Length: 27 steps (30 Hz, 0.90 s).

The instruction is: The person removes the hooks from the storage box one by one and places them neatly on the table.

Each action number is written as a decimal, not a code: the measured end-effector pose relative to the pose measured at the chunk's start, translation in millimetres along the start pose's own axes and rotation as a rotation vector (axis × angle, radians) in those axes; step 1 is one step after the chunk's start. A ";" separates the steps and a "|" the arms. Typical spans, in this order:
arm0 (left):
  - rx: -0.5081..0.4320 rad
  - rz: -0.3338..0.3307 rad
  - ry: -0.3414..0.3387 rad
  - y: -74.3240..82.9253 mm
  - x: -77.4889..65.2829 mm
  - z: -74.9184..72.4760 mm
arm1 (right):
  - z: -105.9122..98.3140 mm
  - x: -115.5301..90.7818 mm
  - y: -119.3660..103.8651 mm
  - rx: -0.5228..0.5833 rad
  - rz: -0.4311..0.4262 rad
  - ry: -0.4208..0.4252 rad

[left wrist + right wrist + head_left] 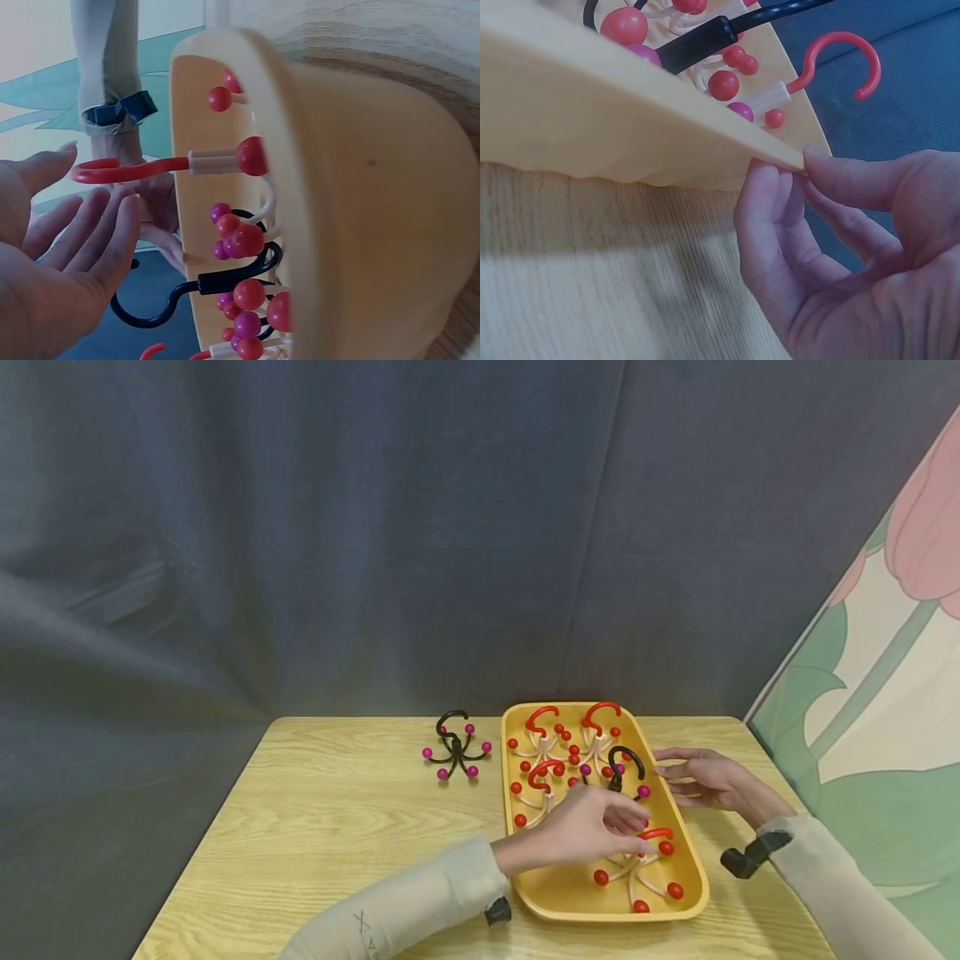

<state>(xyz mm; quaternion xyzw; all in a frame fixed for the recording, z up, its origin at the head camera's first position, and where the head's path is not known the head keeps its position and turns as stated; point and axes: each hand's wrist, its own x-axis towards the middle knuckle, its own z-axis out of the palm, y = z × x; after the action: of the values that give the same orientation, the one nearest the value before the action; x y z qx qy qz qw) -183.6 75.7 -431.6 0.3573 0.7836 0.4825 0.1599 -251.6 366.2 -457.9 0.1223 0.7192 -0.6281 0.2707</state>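
Note:
My left hand (pixel 577 831) hovers over the front half of a yellow tray (pixel 600 917), thumb and fingers apart around a red hook (pixel 135 171) with pale ball-tipped legs. A gap shows between fingers and hook in the left wrist view. At the tray's right side, my right hand (pixel 708 783) pinches the rim (pixel 780 152) between thumb and fingers. A black hook (pixel 616 782) with magenta balls stands in the tray, partly hidden behind my left hand. Several red hooks (pixel 546 745) with pale legs and red balls stand around it.
Another black hook (pixel 456 750) with magenta balls stands on the wooden table (pixel 337 810), left of the tray. A dark curtain (pixel 450 543) hangs along the table's back edge. A flower-patterned panel (pixel 877 693) is at the right.

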 end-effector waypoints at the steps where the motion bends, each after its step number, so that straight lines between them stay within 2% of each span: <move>1: 0.010 0.003 -0.002 -0.9 0.1 0.6 | -0.1 0.0 0.0 -0.001 -0.002 0.003; 8: 0.086 0.013 -0.034 -7.2 -2.5 4.6 | -0.2 -0.6 0.8 -0.017 0.006 0.021; 13: 0.119 0.009 -0.016 -9.3 -4.6 9.1 | 1.3 -0.1 0.8 -0.010 0.003 0.020; 27: 0.052 0.024 0.031 -11.9 -5.2 12.6 | 0.9 -1.1 -0.5 -0.016 0.006 0.014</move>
<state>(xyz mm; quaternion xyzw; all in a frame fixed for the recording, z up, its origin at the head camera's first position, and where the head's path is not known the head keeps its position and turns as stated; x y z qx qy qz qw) -177.3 76.7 -448.6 0.3631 0.7938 0.4694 0.1328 -250.8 365.5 -457.0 0.1267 0.7258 -0.6206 0.2685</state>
